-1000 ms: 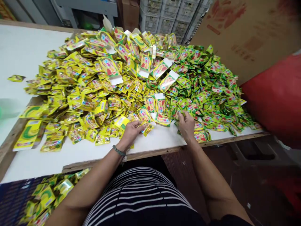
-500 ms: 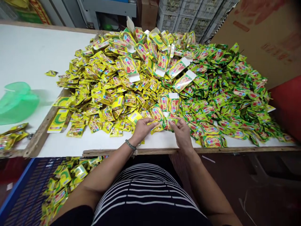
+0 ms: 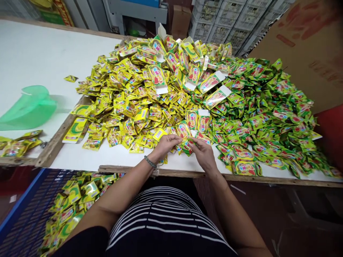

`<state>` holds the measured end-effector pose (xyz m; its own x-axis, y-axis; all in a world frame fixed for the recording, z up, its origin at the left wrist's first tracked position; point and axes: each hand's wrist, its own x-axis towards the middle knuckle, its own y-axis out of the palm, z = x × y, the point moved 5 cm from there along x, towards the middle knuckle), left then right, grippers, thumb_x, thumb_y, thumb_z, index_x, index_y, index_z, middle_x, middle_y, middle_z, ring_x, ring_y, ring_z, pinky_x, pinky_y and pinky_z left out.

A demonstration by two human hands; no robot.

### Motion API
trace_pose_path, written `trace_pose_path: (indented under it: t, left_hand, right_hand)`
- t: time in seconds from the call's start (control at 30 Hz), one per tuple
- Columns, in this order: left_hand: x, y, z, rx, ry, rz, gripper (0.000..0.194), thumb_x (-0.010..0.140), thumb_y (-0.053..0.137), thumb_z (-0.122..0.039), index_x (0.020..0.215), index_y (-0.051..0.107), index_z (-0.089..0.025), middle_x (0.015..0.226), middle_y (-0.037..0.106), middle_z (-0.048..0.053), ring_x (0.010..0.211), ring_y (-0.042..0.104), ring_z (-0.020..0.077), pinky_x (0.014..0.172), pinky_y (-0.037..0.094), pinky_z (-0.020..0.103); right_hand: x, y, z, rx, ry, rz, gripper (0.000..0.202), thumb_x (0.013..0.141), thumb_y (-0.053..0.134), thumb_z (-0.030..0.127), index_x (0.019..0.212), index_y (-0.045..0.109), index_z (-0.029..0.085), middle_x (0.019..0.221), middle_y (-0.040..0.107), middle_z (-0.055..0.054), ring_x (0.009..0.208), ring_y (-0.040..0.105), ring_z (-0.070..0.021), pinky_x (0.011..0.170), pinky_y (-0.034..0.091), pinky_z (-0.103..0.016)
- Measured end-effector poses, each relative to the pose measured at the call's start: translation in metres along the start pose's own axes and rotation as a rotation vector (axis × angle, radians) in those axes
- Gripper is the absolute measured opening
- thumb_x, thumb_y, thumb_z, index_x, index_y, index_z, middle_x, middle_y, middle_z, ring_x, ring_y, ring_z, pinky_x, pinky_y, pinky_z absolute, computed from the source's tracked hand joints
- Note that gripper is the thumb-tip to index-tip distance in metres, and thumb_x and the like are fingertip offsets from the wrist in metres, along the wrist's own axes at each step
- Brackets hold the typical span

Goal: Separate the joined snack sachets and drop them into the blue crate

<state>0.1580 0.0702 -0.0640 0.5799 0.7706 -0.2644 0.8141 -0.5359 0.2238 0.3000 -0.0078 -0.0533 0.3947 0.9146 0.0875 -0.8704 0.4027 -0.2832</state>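
My left hand (image 3: 168, 145) and my right hand (image 3: 203, 154) meet above the near edge of the table, both with fingers pinched. A small green candy packet (image 3: 187, 147) with a red print is between their fingertips; whether a second packet lies behind it I cannot tell. Just beyond the hands are small printed cartons (image 3: 203, 123), some with white flaps raised. A heap of yellow candy packets (image 3: 125, 107) spreads to the left, and a heap of green candy packets (image 3: 257, 110) to the right. A flattish yellow carton (image 3: 75, 130) lies at the left end.
A wooden strip (image 3: 56, 141) divides the white table on the left. Past it lie a green plastic scoop (image 3: 29, 107) and several yellow packets (image 3: 20, 146). Below stands a blue crate (image 3: 24, 207) filled with cartons. A large cardboard box (image 3: 302, 53) and stacked white crates (image 3: 214, 25) stand behind.
My hands have drawn closer together, the right one moving left with the green packet to the left fingertips. The camera view has shifted and tilted slightly.
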Motion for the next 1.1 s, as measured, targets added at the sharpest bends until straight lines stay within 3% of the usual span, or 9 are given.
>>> trace_pose_path:
  t: [0.13, 0.23, 0.43, 0.53, 0.6, 0.73, 0.87, 0.97, 1.1]
  left_hand:
    - [0.001, -0.001, -0.001, 0.073, 0.052, -0.005, 0.036, 0.064, 0.075, -0.045, 0.076, 0.069, -0.011, 0.055, 0.054, -0.004, 0.049, 0.040, 0.0057, 0.050, 0.031, 0.021]
    - [0.002, -0.001, 0.001, 0.136, 0.083, -0.019, 0.037, 0.066, 0.074, -0.047, 0.075, 0.070, -0.011, 0.055, 0.055, -0.004, 0.049, 0.040, 0.0060, 0.049, 0.029, 0.021]
    - [0.000, 0.002, -0.003, 0.151, 0.104, 0.059, 0.040, 0.066, 0.073, -0.051, 0.073, 0.070, -0.012, 0.058, 0.057, -0.002, 0.051, 0.042, 0.0073, 0.049, 0.030, 0.021]
    - [-0.003, 0.003, -0.007, 0.165, 0.098, 0.120, 0.044, 0.072, 0.068, -0.055, 0.065, 0.067, -0.012, 0.052, 0.050, -0.003, 0.048, 0.037, 0.0066, 0.049, 0.027, 0.022]
    - [-0.005, 0.002, -0.009, 0.138, 0.095, 0.131, 0.042, 0.068, 0.073, -0.053, 0.068, 0.068, -0.011, 0.057, 0.054, -0.002, 0.052, 0.041, 0.0070, 0.051, 0.030, 0.021]
    - [-0.003, -0.005, -0.010, 0.095, 0.124, 0.053, 0.040, 0.060, 0.081, -0.047, 0.076, 0.070, -0.012, 0.070, 0.064, 0.001, 0.062, 0.052, 0.0105, 0.058, 0.038, 0.022]
    - [-0.005, -0.006, -0.017, 0.179, 0.180, 0.070, 0.042, 0.065, 0.078, -0.048, 0.086, 0.067, -0.014, 0.071, 0.066, 0.002, 0.063, 0.058, 0.0128, 0.060, 0.043, 0.023]
    - [-0.016, -0.016, -0.032, 0.334, 0.233, 0.051, 0.046, 0.075, 0.070, -0.048, 0.106, 0.059, -0.017, 0.075, 0.067, 0.001, 0.061, 0.060, 0.0132, 0.057, 0.044, 0.024]
    - [-0.037, -0.045, -0.059, 0.954, 0.333, -0.167, 0.045, 0.082, 0.065, -0.042, 0.117, 0.056, -0.017, 0.100, 0.068, 0.009, 0.081, 0.064, 0.0205, 0.073, 0.050, 0.033]
  right_hand:
    - [-0.002, -0.007, -0.011, 0.213, 0.091, -0.048, 0.034, 0.072, 0.075, 0.040, 0.100, 0.068, 0.023, 0.099, 0.072, -0.005, 0.093, 0.065, -0.0213, 0.084, 0.053, -0.038]
    - [-0.002, -0.012, -0.006, 0.234, 0.100, -0.053, 0.029, 0.072, 0.075, 0.040, 0.094, 0.069, 0.023, 0.093, 0.071, -0.003, 0.086, 0.065, -0.0196, 0.080, 0.054, -0.037]
    - [0.004, -0.003, 0.023, -0.087, -0.031, 0.186, 0.019, 0.079, 0.065, 0.036, 0.090, 0.073, 0.023, 0.091, 0.071, -0.004, 0.082, 0.063, -0.0202, 0.075, 0.049, -0.034]
    - [0.008, 0.001, 0.027, -0.225, -0.053, 0.194, 0.021, 0.079, 0.063, 0.035, 0.093, 0.071, 0.022, 0.082, 0.070, -0.003, 0.064, 0.056, -0.0163, 0.064, 0.045, -0.032]
    - [0.010, 0.002, 0.025, -0.268, -0.057, 0.143, 0.021, 0.077, 0.065, 0.033, 0.094, 0.068, 0.021, 0.078, 0.068, -0.002, 0.058, 0.052, -0.0146, 0.061, 0.044, -0.031]
    - [0.010, 0.009, 0.013, 0.034, 0.050, 0.077, 0.038, 0.075, 0.069, 0.043, 0.105, 0.061, 0.021, 0.093, 0.068, -0.005, 0.077, 0.062, -0.0173, 0.070, 0.050, -0.031]
    - [0.000, 0.029, 0.005, 0.247, 0.197, 0.219, 0.051, 0.072, 0.072, 0.050, 0.112, 0.061, 0.021, 0.107, 0.069, -0.008, 0.091, 0.066, -0.0215, 0.073, 0.056, -0.033]
    - [-0.002, 0.027, 0.000, 0.211, 0.233, 0.164, 0.047, 0.069, 0.074, 0.053, 0.098, 0.066, 0.017, 0.094, 0.072, -0.008, 0.076, 0.067, -0.0212, 0.064, 0.056, -0.034]
    - [-0.002, 0.008, -0.019, 0.191, 0.263, -0.055, 0.046, 0.066, 0.076, 0.053, 0.092, 0.067, 0.016, 0.087, 0.074, -0.007, 0.077, 0.068, -0.0223, 0.070, 0.056, -0.037]
